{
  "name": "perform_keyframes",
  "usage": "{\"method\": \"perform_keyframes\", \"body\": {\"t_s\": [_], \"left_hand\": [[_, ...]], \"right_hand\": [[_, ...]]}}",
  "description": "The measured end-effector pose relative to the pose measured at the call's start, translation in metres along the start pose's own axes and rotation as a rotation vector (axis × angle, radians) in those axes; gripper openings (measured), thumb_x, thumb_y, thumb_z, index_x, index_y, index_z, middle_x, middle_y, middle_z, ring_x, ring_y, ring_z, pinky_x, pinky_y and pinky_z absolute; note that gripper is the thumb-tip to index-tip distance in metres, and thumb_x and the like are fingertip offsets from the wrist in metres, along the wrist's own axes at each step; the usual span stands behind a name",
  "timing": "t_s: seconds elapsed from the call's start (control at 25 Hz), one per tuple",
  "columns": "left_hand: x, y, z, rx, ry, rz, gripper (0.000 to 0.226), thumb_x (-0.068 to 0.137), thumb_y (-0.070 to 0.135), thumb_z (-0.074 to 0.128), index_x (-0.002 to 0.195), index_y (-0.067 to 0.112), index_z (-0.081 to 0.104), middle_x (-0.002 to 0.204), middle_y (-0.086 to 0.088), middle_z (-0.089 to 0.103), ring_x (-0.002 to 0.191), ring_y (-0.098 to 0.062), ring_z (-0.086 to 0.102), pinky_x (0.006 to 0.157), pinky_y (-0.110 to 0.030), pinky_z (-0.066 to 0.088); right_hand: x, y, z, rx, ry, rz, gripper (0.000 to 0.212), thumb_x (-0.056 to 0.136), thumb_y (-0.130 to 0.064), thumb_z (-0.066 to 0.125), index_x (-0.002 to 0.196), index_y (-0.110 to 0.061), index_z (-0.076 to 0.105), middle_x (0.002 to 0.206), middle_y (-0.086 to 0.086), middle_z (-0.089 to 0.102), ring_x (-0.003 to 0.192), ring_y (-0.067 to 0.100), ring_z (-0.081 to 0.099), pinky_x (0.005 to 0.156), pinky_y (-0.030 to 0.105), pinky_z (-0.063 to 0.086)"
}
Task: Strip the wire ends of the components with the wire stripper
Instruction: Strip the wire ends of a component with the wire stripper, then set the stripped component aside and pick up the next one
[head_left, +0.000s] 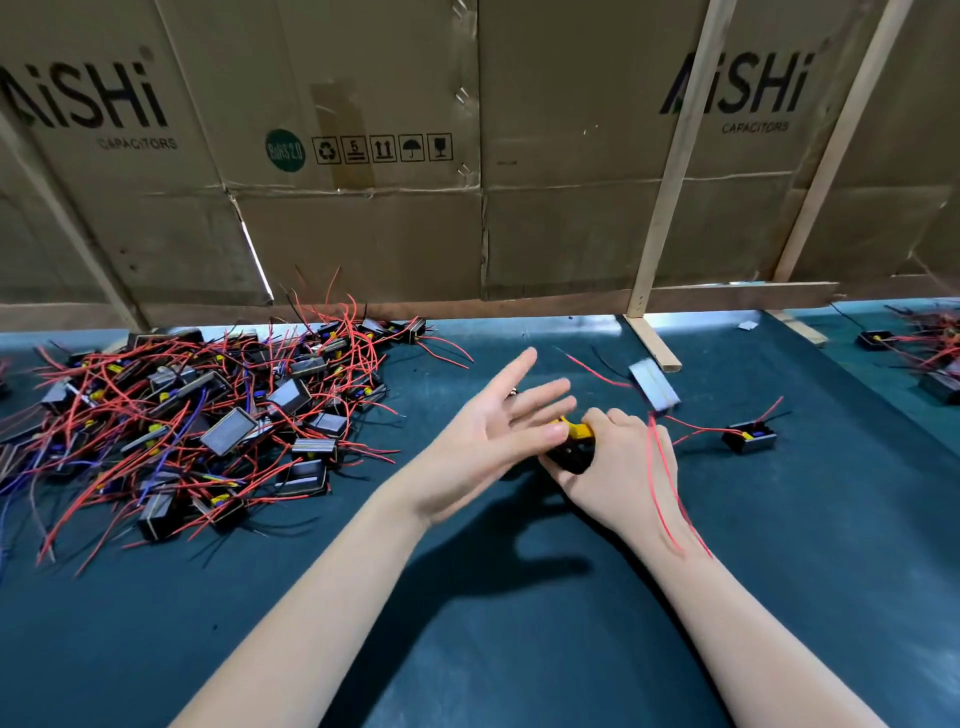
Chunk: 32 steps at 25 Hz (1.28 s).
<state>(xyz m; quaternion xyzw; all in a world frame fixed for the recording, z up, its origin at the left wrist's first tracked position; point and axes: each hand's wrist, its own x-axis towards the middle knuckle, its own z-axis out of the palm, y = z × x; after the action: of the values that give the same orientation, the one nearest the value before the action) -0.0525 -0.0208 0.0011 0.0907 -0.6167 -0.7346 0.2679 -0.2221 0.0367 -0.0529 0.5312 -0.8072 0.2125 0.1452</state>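
Left hand (498, 426) spread; right hand (618, 467) grasping wire stripper (574, 441); cardboard (363, 223) reads "AiSHi CAPACITORS".

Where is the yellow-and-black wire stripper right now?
In the head view, the yellow-and-black wire stripper sits centre-right over the dark green table mat, gripped in the right hand, with the open left hand just beside it.

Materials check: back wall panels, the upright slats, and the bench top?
Back wall panels: corrugated cardboard, matte brown, going by the flap creases, staples, tape and printed carton marks.
Upright slats: raw, unpainted wood, pale with faint grain.
Bench top: looks like a dark teal mat, matte, soft shadows and no glare; rubber or fabric, cannot tell which.
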Motion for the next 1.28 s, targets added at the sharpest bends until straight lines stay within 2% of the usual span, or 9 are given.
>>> {"method": "perform_keyframes", "body": {"t_s": [0.08,0.24,0.36,0.44,0.56,0.68,0.96,1.12,1.28], "left_hand": [[-0.004,-0.001,-0.01,0.109,0.108,0.056,0.073,0.086,0.003,0.064,0.149,0.015,0.032,0.14,-0.011,0.055,0.125,-0.021,0.058,0.104,-0.035,0.047],[-0.012,0.012,-0.053,0.447,0.544,0.149,0.025,0.093,0.001,0.059,0.114,0.01,0.066,0.103,-0.004,0.074,0.09,-0.013,0.068,0.077,-0.023,0.05],[-0.03,0.021,-0.091,0.75,0.992,0.195,0.021,0.09,-0.001,0.06,0.096,0.016,0.07,0.089,0.001,0.071,0.078,-0.003,0.064,0.073,-0.01,0.047],[-0.047,0.025,-0.11,1.002,1.141,0.171,0.018,0.088,0.003,0.062,0.089,0.02,0.068,0.082,0.008,0.068,0.071,0.002,0.06,0.065,-0.004,0.043],[-0.056,0.028,-0.125,1.31,1.073,-0.044,0.015,0.085,0.007,0.063,0.088,0.02,0.069,0.08,0.005,0.068,0.076,-0.013,0.062,0.069,-0.028,0.052],[-0.05,0.026,-0.122,1.566,0.895,-0.356,0.02,0.087,0.012,0.06,0.101,0.021,0.072,0.099,-0.008,0.07,0.104,-0.032,0.058,0.075,-0.041,0.053],[-0.047,0.018,-0.129,1.501,0.822,-0.59,0.037,0.096,0.025,0.051,0.133,0.02,0.055,0.142,-0.001,0.045,0.117,-0.035,0.055,0.089,-0.04,0.045],[-0.048,0.02,-0.126,1.428,0.913,-0.549,0.027,0.096,0.029,0.056,0.122,0.026,0.064,0.132,-0.006,0.052,0.111,-0.035,0.057,0.084,-0.04,0.046],[-0.053,0.026,-0.124,1.384,0.917,-0.562,0.012,0.093,0.026,0.059,0.102,0.031,0.066,0.121,-0.007,0.056,0.094,-0.026,0.053,0.074,-0.036,0.046]], "right_hand": [[-0.001,0.006,-0.002,0.053,-0.002,0.037,0.048,0.073,-0.067,0.064,0.08,-0.022,0.048,0.081,-0.001,0.06,0.086,0.027,0.062,0.073,0.037,0.04],[0.007,0.019,-0.009,0.022,0.005,0.074,0.049,0.076,-0.067,0.062,0.087,-0.021,0.053,0.084,-0.003,0.058,0.089,0.025,0.06,0.075,0.037,0.039],[0.007,0.019,-0.012,0.154,0.022,0.123,0.047,0.073,-0.065,0.067,0.077,-0.021,0.05,0.075,-0.005,0.055,0.078,0.024,0.058,0.071,0.036,0.041],[0.004,0.011,-0.011,0.345,0.021,0.163,0.044,0.071,-0.062,0.071,0.073,-0.022,0.052,0.069,-0.006,0.055,0.07,0.019,0.056,0.064,0.033,0.04],[0.007,0.002,-0.009,0.632,-0.002,0.242,0.042,0.069,-0.059,0.075,0.068,-0.023,0.053,0.058,-0.011,0.055,0.06,0.007,0.052,0.057,0.027,0.037],[0.01,0.002,-0.009,0.722,-0.009,0.275,0.042,0.067,-0.06,0.075,0.066,-0.025,0.051,0.058,-0.02,0.054,0.06,0.004,0.051,0.056,0.025,0.036],[0.007,-0.002,-0.007,0.748,-0.041,0.291,0.04,0.069,-0.057,0.078,0.069,-0.023,0.055,0.058,-0.02,0.054,0.058,0.007,0.05,0.058,0.024,0.038],[0.004,-0.004,-0.013,0.866,-0.041,0.322,0.047,0.073,-0.054,0.077,0.06,-0.023,0.044,0.048,-0.015,0.041,0.051,0.005,0.038,0.051,0.016,0.032],[0.003,-0.008,-0.017,1.004,-0.06,0.373,0.054,0.079,-0.053,0.074,0.058,-0.022,0.035,0.053,-0.012,0.03,0.056,0.009,0.03,0.058,0.028,0.025]]}}
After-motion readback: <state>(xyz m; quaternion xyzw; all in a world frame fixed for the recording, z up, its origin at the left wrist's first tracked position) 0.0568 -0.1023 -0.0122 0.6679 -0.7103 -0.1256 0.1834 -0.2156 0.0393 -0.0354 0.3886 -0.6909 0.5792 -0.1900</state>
